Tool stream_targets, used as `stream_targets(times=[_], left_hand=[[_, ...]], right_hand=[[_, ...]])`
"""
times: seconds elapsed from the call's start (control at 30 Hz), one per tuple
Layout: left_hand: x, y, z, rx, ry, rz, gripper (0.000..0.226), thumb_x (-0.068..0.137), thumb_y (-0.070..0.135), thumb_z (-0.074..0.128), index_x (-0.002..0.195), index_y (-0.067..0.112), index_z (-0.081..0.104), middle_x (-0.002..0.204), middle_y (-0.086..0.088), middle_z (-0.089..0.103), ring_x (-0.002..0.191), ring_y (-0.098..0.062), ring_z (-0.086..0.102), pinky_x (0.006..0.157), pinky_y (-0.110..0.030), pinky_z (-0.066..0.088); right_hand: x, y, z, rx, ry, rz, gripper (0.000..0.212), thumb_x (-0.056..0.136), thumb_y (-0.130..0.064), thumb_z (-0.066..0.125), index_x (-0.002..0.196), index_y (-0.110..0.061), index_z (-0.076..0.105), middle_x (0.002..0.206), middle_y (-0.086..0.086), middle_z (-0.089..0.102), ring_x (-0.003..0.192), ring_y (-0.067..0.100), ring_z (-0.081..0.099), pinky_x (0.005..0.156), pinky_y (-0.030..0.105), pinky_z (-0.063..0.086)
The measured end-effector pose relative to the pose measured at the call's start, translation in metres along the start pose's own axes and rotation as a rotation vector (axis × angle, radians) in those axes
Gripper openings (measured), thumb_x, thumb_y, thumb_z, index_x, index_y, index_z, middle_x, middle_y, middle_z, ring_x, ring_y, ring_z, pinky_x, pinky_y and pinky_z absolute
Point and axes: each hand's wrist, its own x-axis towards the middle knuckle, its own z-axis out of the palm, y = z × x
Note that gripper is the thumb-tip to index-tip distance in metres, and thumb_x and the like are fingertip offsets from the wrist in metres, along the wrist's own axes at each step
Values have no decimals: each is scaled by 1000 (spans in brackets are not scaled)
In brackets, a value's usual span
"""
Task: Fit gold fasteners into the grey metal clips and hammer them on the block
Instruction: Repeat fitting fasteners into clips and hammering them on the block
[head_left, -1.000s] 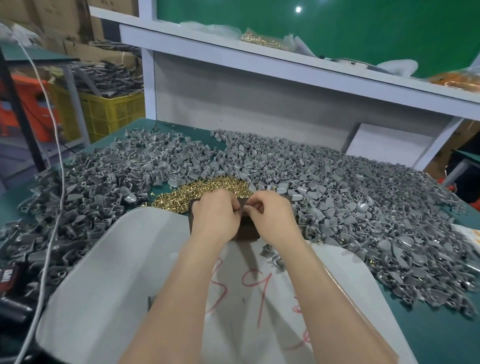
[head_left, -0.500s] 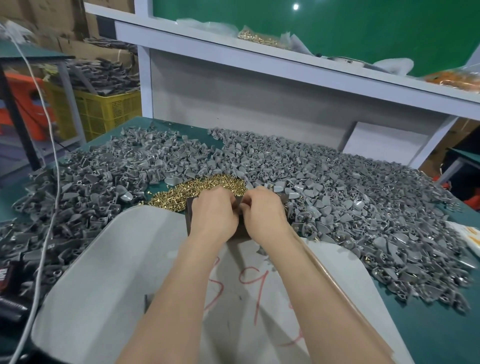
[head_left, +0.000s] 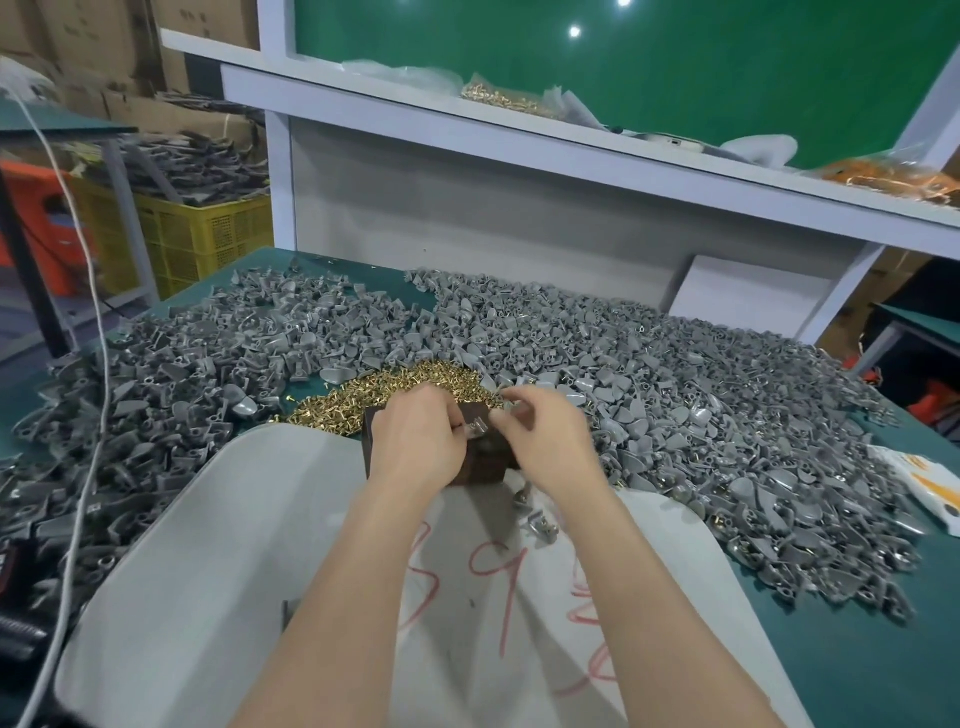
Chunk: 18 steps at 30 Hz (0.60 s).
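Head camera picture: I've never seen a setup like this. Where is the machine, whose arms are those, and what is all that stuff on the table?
There is no machine here. A person wears a camera on the head, so you look down along their own two bare arms. On the green tabletop lies a wide heap of grey metal clips, and in front of it a smaller pile of gold fasteners. Nearest the person is a white sheet with red scrawls. At its far edge stands a dark brown block. Over the block, the left hand holds one small grey clip in its fingers. The right hand has its fingertips pinched close beside it, but what they pinch is too small to tell.
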Motion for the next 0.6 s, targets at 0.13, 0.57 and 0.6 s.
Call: stream_targets(times=[0.13,0.57,0.6], left_hand=[[3,-1,2,-18,-14,-20,8,87,20,65,80,22,66,91,0,66,94,-25,59,86,-41,49],[3,-3,2,-21,-1,-11,7,87,20,64,85,18,71,92,-2,67,94,-27,58,84,-42,50],[3,-3,2,-24,1,-11,8,87,20,64,85,18,71,92,-3,67,94,-27,58,84,-42,50]], right_hand=[[-8,31,-16,-399,-102,264,32,89,-43,59,104,-15,53,92,1,60,82,19,61,81,38,52],[-26,8,-49,-17,139,-111,37,97,-25,50,133,-21,47,103,0,63,81,17,59,71,29,47],[-28,4,-49,15,177,-162,40,96,-26,51,137,-26,48,110,-2,65,84,16,62,72,24,48]])
